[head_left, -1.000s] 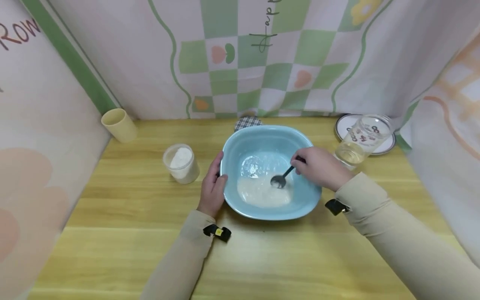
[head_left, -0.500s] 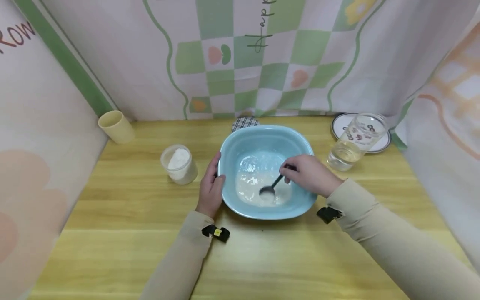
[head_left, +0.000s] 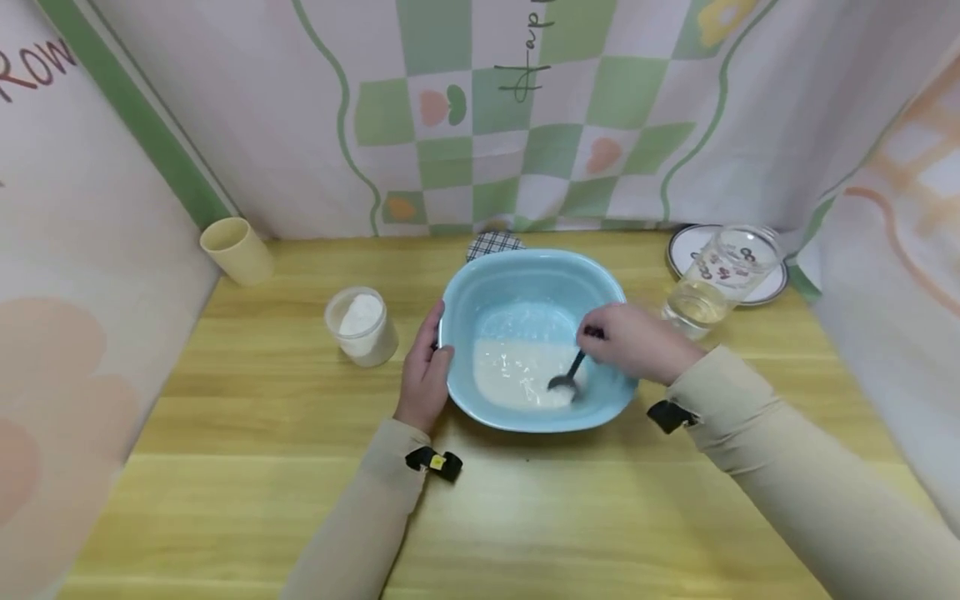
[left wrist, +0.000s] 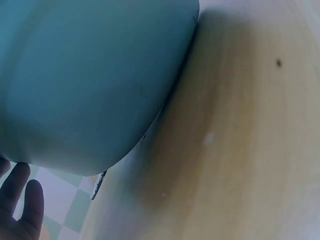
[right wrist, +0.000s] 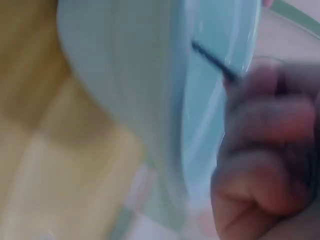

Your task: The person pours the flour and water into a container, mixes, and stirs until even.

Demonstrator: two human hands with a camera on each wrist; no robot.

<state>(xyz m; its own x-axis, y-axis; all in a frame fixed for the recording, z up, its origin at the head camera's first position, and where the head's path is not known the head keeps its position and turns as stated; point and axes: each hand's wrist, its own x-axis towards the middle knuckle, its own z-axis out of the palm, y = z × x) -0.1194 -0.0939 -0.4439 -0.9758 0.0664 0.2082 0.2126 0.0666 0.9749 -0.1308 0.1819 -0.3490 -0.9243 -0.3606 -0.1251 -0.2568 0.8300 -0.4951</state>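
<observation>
A light blue basin (head_left: 536, 423) stands in the middle of the table, with white, milky liquid (head_left: 510, 375) pooled toward its near side. My left hand (head_left: 423, 379) holds the basin at its left side, thumb at the rim. Seen from the left wrist, its fingers (left wrist: 33, 202) rest against the basin's outer wall. In my right hand (head_left: 630, 337) is a black spoon (head_left: 576, 364), pinched by the handle, its bowl down in the liquid. The right wrist view is blurred but shows curled fingers around the handle (right wrist: 215, 61).
Left of the basin is a clear tub of white powder (head_left: 362, 329); a yellow cup (head_left: 238, 252) stands farther back. At back right, a glass jar of pale liquid (head_left: 701, 304) stands before a plate (head_left: 768, 287). A checked round item (head_left: 493, 244) lies behind the basin.
My right hand moved the spoon left and nearer through the liquid, then back to the right. My left hand stays on the basin.
</observation>
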